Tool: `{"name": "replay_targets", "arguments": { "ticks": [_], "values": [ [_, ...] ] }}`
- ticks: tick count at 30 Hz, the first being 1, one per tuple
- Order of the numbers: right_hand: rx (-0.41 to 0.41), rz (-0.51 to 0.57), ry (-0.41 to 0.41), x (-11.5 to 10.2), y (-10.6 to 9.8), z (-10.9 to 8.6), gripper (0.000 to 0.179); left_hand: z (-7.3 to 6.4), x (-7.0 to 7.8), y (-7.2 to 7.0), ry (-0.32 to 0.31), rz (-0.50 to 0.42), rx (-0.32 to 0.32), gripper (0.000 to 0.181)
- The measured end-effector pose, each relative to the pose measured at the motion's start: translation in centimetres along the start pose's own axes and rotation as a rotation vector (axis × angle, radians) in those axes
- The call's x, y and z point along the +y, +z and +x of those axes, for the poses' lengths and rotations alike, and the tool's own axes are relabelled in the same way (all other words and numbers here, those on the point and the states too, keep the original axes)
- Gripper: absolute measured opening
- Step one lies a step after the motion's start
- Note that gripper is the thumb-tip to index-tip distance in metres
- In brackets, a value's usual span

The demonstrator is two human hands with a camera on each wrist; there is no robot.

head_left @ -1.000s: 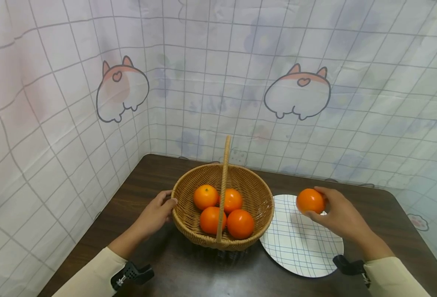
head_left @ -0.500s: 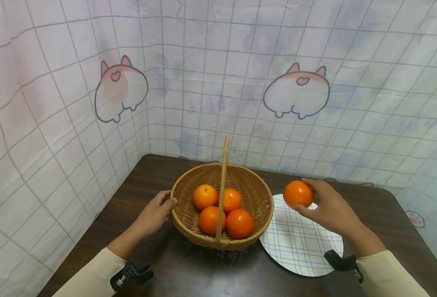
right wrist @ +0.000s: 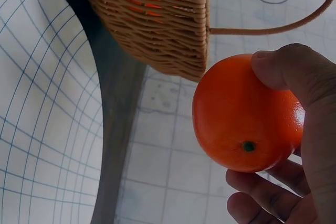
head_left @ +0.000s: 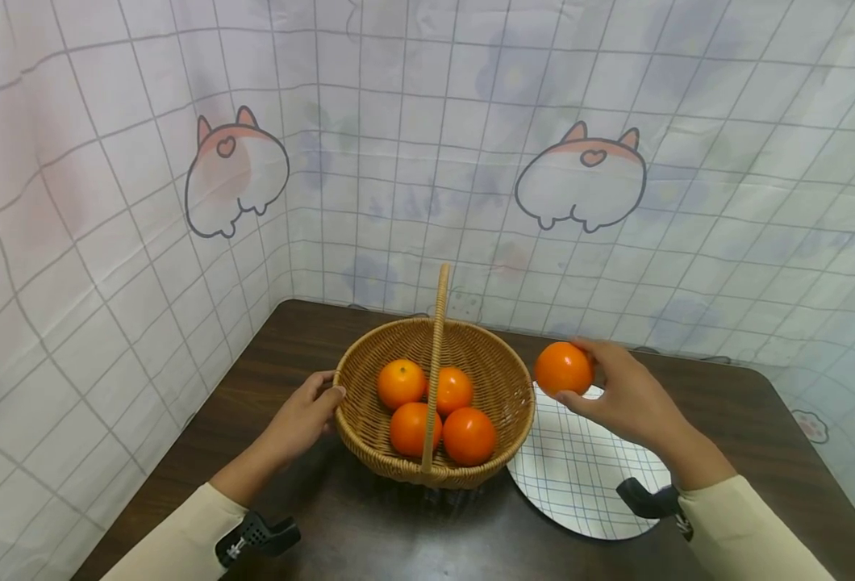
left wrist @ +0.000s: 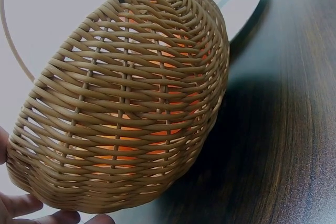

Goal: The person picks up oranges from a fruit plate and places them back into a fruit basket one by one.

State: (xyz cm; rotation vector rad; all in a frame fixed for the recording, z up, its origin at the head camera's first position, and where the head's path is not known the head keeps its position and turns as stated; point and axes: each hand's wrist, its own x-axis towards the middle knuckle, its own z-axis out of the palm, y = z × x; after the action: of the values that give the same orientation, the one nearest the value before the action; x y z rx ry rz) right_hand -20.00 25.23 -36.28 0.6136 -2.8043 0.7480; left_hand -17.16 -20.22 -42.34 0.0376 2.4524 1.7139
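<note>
A round wicker basket (head_left: 500,375) with a tall arched handle (head_left: 436,355) stands mid-table. Inside it sit several oranges (head_left: 402,384), partly crossed by the handle. At its left side my left hand (head_left: 306,418) grips the rim, thumb on the edge and fingers against the outer weave, as the left wrist view also shows. Just off the basket's right rim, my right hand (head_left: 627,399) holds an orange (head_left: 564,369) in the air between thumb and fingers. A green stem spot is visible on this orange (right wrist: 236,114) in the right wrist view.
Right of the basket, partly beneath the right hand, lies a white plate (head_left: 580,476) with a blue grid pattern. Everything rests on a dark wooden table (head_left: 398,537). A white grid-printed curtain (head_left: 413,145) closes off the back and left sides.
My right hand has carried the orange leftward and slightly up, from over the plate to close beside the basket's right rim. The left hand and basket stay in place.
</note>
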Motion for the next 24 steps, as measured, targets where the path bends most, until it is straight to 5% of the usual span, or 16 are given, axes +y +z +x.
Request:
{"name": "replay_targets", "arguments": {
  "ticks": [24],
  "values": [
    [-0.043,0.043,-0.03,-2.7,1.1,2.0,0.074,0.1,-0.1,0.0,0.006,-0.008,-0.004,0.054]
  ]
}}
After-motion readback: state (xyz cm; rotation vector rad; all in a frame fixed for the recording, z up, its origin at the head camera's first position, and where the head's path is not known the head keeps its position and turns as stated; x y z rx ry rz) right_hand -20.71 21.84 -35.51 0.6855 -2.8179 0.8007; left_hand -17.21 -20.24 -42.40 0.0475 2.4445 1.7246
